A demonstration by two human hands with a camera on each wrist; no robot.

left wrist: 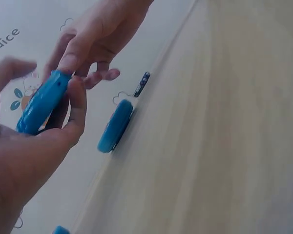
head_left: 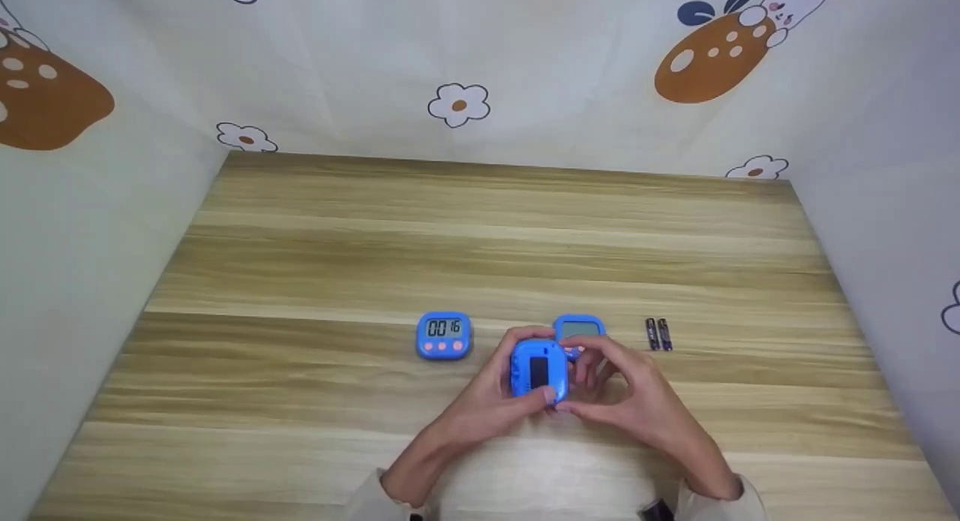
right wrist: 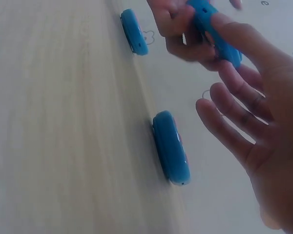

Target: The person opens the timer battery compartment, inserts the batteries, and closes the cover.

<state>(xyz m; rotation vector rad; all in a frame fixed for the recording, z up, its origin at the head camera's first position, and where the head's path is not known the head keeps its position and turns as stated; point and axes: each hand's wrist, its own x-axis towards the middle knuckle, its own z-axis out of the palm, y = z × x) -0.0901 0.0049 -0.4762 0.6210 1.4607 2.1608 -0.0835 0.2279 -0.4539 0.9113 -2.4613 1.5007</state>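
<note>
A blue digital timer (head_left: pixel 540 371) is held up off the table, its back with a dark rectangle facing the head camera. My left hand (head_left: pixel 495 393) grips it from the left, thumb across the lower part of the back. From the right, my right hand (head_left: pixel 634 386) pinches its right edge between thumb and index finger, as the right wrist view also shows; the other fingers are loosely bent. Just behind the hands lies a second blue timer (head_left: pixel 580 327) with a blank screen, partly covered by the right fingers. A third blue timer (head_left: pixel 443 335), reading 00 16, lies left of the hands.
Two small dark batteries (head_left: pixel 658 334) lie side by side on the wooden table (head_left: pixel 480 243), right of the blank timer. A patterned cloth (head_left: pixel 360 63) stands behind the table and along both sides. A dark object (head_left: pixel 656 510) shows by the right sleeve.
</note>
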